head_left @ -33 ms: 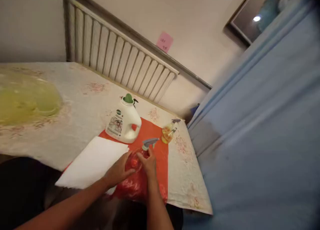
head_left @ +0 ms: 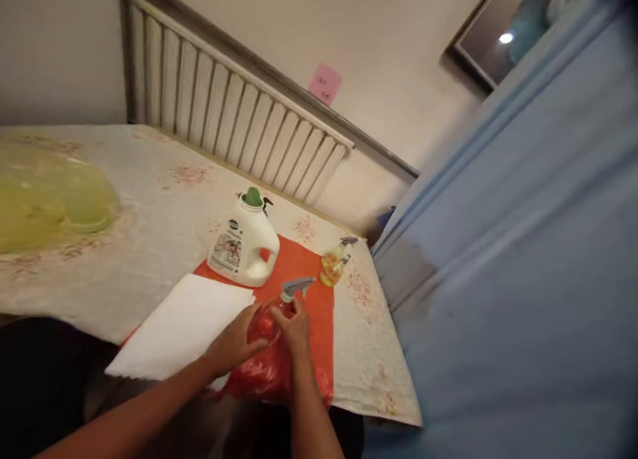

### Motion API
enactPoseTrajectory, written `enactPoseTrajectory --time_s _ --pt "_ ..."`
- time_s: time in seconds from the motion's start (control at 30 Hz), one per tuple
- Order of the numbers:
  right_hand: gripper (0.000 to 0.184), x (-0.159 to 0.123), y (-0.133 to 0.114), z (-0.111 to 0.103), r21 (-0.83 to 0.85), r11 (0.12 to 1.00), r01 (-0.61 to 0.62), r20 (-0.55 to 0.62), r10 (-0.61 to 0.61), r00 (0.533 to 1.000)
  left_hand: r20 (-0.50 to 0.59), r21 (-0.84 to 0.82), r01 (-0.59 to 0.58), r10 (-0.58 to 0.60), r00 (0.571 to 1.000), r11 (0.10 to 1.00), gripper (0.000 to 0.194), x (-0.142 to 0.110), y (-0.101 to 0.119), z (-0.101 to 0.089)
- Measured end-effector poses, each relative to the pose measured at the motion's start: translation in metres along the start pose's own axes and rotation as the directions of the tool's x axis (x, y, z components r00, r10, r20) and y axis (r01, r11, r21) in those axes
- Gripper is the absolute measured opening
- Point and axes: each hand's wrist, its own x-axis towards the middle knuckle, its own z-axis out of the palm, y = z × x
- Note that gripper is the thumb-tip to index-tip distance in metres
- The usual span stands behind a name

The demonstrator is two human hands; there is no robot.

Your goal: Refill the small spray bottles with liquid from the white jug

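Note:
Between my hands a clear spray bottle with a grey trigger head stands over a red sheet, whose colour shows through it. My left hand is curved around the left side of its body, thumb toward me. The fingers of my right hand close around the shoulder just below the trigger head. How full the bottle is, I cannot tell. Behind it stands a white handled jug with a green piece in its open mouth. A white paper sheet lies left of my hands.
A second spray bottle with yellow liquid stands at the red sheet's right back edge. A translucent yellow-green container or bag sits far left on the flowered tablecloth. A radiator lines the wall; a blue curtain hangs right.
The whole view has shifted very slightly. Both hands keep the same hold on the spray bottle.

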Motion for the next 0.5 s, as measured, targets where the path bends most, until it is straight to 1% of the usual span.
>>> enactPoseTrajectory --time_s 0.13,0.23,0.3,0.37,0.43,0.5 --pt "0.027 -0.011 0.002 0.000 -0.077 0.994 0.083 -0.055 -0.088 0.995 -0.009 -0.003 -0.025 0.025 1.000 1.000 0.084 0.001 0.000 -0.002" --pt "0.028 -0.016 0.003 0.002 -0.147 0.984 0.100 -0.081 -0.113 0.990 -0.037 0.000 -0.039 0.039 0.999 0.999 0.086 0.001 0.000 -0.003" --pt "0.033 -0.021 0.006 0.003 -0.160 0.981 0.110 -0.081 -0.125 0.989 -0.039 0.004 -0.044 0.044 0.998 0.999 0.086 0.002 -0.002 -0.004" --pt "0.044 -0.027 0.010 0.002 -0.151 0.982 0.114 -0.067 -0.126 0.990 -0.022 0.015 -0.039 0.039 0.999 0.999 0.085 0.003 -0.003 -0.004" --pt "0.056 -0.035 0.018 -0.001 -0.133 0.985 0.108 -0.055 -0.116 0.992 -0.010 0.034 -0.012 0.012 1.000 0.999 0.086 0.003 -0.005 -0.003" --pt "0.060 -0.042 0.029 -0.008 -0.119 0.989 0.089 -0.063 -0.097 0.993 -0.014 0.049 0.030 -0.029 0.999 0.998 0.089 0.003 -0.005 -0.003"
